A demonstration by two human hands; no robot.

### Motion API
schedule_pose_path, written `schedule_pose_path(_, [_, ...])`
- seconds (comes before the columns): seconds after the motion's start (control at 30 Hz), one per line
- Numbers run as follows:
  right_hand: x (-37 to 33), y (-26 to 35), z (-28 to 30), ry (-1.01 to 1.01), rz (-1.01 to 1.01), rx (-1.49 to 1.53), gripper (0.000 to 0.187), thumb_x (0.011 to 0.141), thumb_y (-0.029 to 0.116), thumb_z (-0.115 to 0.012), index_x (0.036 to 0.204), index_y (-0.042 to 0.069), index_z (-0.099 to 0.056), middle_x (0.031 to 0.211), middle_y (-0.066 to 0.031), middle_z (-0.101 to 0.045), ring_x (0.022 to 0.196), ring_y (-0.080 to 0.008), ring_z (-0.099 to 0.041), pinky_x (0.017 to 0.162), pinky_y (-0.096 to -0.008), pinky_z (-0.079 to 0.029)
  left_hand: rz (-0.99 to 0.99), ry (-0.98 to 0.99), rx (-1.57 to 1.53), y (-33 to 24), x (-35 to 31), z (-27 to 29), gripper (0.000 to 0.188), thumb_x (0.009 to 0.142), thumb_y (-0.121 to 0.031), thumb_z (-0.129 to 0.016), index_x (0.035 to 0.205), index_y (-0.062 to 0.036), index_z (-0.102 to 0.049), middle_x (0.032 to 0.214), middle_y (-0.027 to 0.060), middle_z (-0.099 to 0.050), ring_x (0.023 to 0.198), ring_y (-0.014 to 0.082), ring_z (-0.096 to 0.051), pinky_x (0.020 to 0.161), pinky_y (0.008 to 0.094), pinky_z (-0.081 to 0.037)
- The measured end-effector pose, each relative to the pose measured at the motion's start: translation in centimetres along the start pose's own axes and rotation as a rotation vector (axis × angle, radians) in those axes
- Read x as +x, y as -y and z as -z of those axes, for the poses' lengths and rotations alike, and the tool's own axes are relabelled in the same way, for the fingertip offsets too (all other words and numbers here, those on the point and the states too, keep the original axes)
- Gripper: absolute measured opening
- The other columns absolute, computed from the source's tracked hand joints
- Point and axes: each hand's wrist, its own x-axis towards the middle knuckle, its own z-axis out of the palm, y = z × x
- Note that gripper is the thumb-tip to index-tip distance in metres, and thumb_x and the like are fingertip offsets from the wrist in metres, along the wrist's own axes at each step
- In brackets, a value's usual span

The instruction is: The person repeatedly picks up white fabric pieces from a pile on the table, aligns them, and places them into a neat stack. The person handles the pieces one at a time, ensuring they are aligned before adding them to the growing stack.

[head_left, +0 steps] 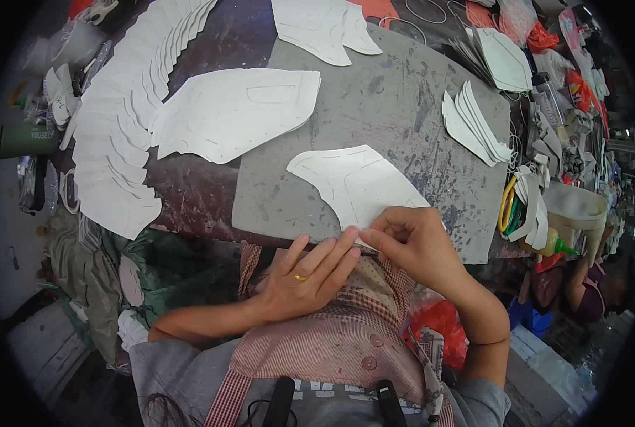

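Observation:
A white cut shoe-upper-like piece [364, 181] with faint drawn lines lies on the grey board at the table's near edge. My right hand [413, 238] has thumb and forefinger pinched together on the piece's near edge. My left hand [307, 274], with a yellow ring on one finger, is stretched out, its fingertips touching that same edge beside the pinch. Whatever may sit between the right fingertips besides the edge is too small to make out. A larger white piece [243, 110] lies farther off to the left, partly on the board.
Overlapping white pieces [122, 135] fan along the table's left side. More white pieces lie at the far edge [321, 28] and the board's right [470, 124]. A green cup [25, 141] stands far left. A green-tipped bottle [549, 242] and clutter crowd the right.

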Motion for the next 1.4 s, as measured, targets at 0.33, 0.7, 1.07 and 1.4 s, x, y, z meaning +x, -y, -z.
schedule_pose_path(0.33, [-4.9, -0.8, 2.5, -0.228, 0.336, -0.442, 0.015, 0.084, 0.019, -0.078, 0.088, 0.006, -0.072, 0.074, -0.0137, -0.069, 0.063, -0.0332, -0.067, 0.059, -0.0382, -0.053, 0.003, 0.036, 0.065, 0.0, 1.0, 1.0, 0.043, 0.093, -0.034, -0.064, 0.127, -0.0090, -0.058, 0.137, 0.0053, -0.062, 0.111, 0.0178, -0.056, 0.106, 0.0386, -0.038])
schedule_pose_path(0.7, [-4.6, -5.0, 3.1, -0.246, 0.374, -0.264, 0.012, 0.075, 0.007, -0.081, 0.081, 0.004, -0.071, 0.078, -0.0079, -0.068, 0.076, -0.0270, -0.059, 0.066, -0.0363, -0.047, -0.094, 0.138, 0.087, 1.0, 1.9, 1.7, 0.053, 0.087, -0.018, -0.060, 0.139, -0.0212, -0.060, 0.142, 0.0025, -0.053, 0.110, 0.0159, -0.049, 0.096, 0.0337, -0.039])
schedule_pose_path(1.07, [-4.2, -5.3, 2.8, -0.302, 0.294, -0.299, 0.012, 0.078, 0.014, -0.078, 0.079, 0.005, -0.070, 0.078, -0.0084, -0.068, 0.079, -0.0292, -0.062, 0.068, -0.0415, -0.049, -0.072, 0.194, 0.104, 0.5, 3.7, 2.8, 0.044, 0.092, -0.020, -0.057, 0.135, -0.0163, -0.063, 0.136, 0.0070, -0.055, 0.113, 0.0194, -0.050, 0.097, 0.0385, -0.041])
schedule_pose_path(1.4, [-5.8, -4.8, 5.4, -0.279, 0.180, -0.143, 0.036, 0.081, 0.007, -0.078, 0.114, 0.003, -0.062, 0.083, -0.0089, -0.066, 0.068, -0.0142, -0.063, 0.059, -0.0272, -0.051, -0.249, 0.067, -0.095, -2.9, 3.9, -1.5, 0.046, 0.095, -0.028, -0.055, 0.139, -0.0125, -0.056, 0.138, 0.0092, -0.059, 0.132, 0.0228, -0.050, 0.114, 0.0424, -0.036])
